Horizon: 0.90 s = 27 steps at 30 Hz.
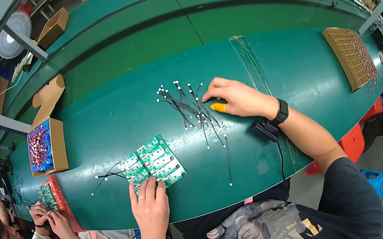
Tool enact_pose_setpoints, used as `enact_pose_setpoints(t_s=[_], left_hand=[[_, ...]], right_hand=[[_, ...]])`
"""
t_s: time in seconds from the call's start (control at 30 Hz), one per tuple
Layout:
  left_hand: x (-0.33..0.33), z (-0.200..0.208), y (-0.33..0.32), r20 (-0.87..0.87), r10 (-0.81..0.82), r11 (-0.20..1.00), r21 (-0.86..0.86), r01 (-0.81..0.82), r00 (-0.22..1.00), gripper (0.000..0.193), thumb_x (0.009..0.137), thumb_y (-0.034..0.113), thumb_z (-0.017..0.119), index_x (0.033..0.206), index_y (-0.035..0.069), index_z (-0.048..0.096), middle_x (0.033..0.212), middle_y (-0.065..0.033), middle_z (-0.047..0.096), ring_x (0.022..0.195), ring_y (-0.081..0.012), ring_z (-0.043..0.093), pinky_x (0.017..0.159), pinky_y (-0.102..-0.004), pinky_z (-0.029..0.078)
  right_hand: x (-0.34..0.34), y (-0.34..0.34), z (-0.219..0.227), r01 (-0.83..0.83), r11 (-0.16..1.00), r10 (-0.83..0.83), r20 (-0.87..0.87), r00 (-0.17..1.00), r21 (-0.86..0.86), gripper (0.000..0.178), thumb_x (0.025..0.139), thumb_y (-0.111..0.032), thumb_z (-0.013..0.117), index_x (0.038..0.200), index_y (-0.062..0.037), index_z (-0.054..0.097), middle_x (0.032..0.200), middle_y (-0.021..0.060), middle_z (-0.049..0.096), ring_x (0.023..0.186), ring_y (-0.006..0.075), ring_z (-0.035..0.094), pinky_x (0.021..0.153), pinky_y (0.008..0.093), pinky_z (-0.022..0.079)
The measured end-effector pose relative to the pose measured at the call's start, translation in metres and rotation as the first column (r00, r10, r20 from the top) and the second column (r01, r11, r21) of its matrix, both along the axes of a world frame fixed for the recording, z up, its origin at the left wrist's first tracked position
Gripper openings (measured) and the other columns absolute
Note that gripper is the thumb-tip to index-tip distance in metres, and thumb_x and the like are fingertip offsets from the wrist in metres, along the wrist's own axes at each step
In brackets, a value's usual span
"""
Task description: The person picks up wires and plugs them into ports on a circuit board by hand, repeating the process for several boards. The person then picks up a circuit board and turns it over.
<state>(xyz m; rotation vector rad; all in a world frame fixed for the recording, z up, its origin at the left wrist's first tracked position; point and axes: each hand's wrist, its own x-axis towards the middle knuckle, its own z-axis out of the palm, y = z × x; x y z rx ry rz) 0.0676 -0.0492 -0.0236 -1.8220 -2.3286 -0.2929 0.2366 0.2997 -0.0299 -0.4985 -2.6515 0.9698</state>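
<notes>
My left hand (150,206) lies with its fingers stretched over the near edge of a green circuit board panel (165,157). A few black cables with white plugs (107,175) stick out from the panel's left side. Further right, my right hand (241,98) curls its fingers at the right edge of a loose pile of black cables (184,105). Dark strands show between its index finger and thumb, which wears a yellow finger cot (218,108). One single black cable (228,159) lies apart, nearer to me.
An open cardboard box (59,144) of red and blue wired parts stands left. Beside it, a co-worker's hands (48,214) handle a board over a red bubble-wrap sheet (67,211). A divided cardboard tray (346,58) lies far right. A black device (265,130) with a cord sits under my right wrist.
</notes>
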Motion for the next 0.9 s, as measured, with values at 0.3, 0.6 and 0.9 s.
enact_pose_setpoints(t_s=[0.3,0.6,0.9], left_hand=[[0.0,0.006,-0.017,0.189,-0.006,0.999,0.033,0.0,0.982,0.029,0.086,0.009,0.078,0.114,0.008,0.073,0.131,-0.0113,0.067,0.127,-0.0333,0.062,0.116,-0.0583,0.045],[-0.001,0.01,-0.049,0.338,0.04,0.967,0.223,-0.121,0.94,0.032,0.079,0.003,0.082,0.11,0.007,0.075,0.127,-0.0121,0.07,0.12,-0.0345,0.066,0.111,-0.0579,0.05],[0.022,0.042,-0.021,0.576,-0.174,0.932,0.358,-0.054,0.799,0.03,0.08,0.005,0.084,0.109,0.005,0.077,0.114,-0.0119,0.074,0.104,-0.0328,0.072,0.098,-0.0481,0.058]], right_hand=[[-0.01,0.013,0.005,-0.214,0.91,0.174,0.14,0.975,0.356,0.021,0.091,-0.004,0.071,0.113,-0.0068,0.072,0.11,0.012,0.068,0.109,0.0353,0.068,0.093,0.0438,0.057],[0.035,0.02,0.085,-0.06,0.915,0.055,0.025,0.998,0.4,0.022,0.087,0.0,0.076,0.108,-0.0061,0.073,0.1,0.0109,0.072,0.092,0.0335,0.071,0.08,0.0397,0.059],[0.041,-0.057,0.146,-0.213,0.875,0.218,0.04,0.975,0.435,0.027,0.087,-0.005,0.081,0.112,-0.0072,0.075,0.096,0.009,0.072,0.088,0.0299,0.071,0.076,0.0379,0.059]])
